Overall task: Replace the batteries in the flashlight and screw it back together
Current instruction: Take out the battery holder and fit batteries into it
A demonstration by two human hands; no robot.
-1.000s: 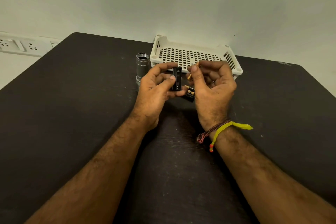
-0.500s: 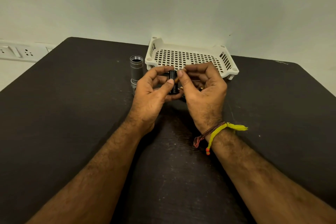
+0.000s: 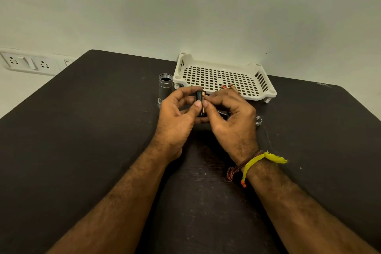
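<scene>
My left hand (image 3: 177,117) pinches a small black battery holder (image 3: 199,102) upright between thumb and fingers. A copper-topped battery (image 3: 203,103) lies against the holder's right side, and my right hand (image 3: 231,117) presses it there with thumb and forefinger. The grey flashlight body (image 3: 165,86) stands upright on the black table, open end up, just left of my hands. A black battery (image 3: 222,114) lies on the table under my right hand. A small silver tail cap with a spring (image 3: 258,120) rests right of my right hand.
A white perforated tray (image 3: 224,77) sits behind my hands at the table's far edge, with two reddish batteries (image 3: 227,87) in its front part. A wall socket strip (image 3: 26,63) is at the far left. The table (image 3: 82,130) is dark and scuffed.
My right hand has brought the battery from above the holder down against its side. The hands have closed together and the view has tilted slightly.
</scene>
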